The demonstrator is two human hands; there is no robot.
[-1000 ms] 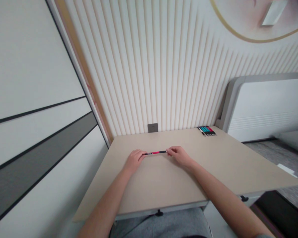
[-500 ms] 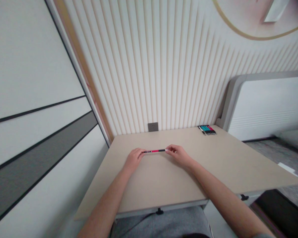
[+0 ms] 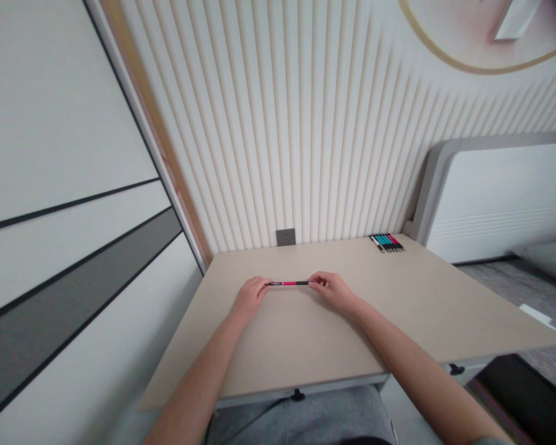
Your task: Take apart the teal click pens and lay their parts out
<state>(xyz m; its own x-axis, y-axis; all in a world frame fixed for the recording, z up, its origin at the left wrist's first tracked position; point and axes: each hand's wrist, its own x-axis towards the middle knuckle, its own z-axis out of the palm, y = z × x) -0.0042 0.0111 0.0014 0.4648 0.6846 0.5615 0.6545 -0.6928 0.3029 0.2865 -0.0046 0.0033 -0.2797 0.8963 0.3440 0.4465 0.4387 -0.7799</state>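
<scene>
Lap [image 3: 301, 420]: nearest to me is grey cloth, showing below the front edge of the bench [image 3: 301, 346].
Forearms [image 3: 201, 371]: both bare, reaching in from the bottom of my view across that edge.
Left hand [image 3: 250, 298]: narrow, thumb and fingers closed on the left end of the pen [image 3: 290, 283].
Right hand [image 3: 332, 289]: narrow too, thumb and fingertip pinched at the pen's right end; I see a small gap inside the curled fingers.
Pen position: nearly level between the hands, over the middle of the bench; whether it touches the surface I cannot tell.
Pen colours: black, red, black; the pale lettering is too small for me to read.
Pen row [image 3: 387, 243]: side by side at the far right corner, teal, red and black with a white one leftmost, well apart from my hands.
Socket [image 3: 286, 237]: dark, on the ribbed wall [image 3: 278, 123] just above the bench's back edge.
</scene>
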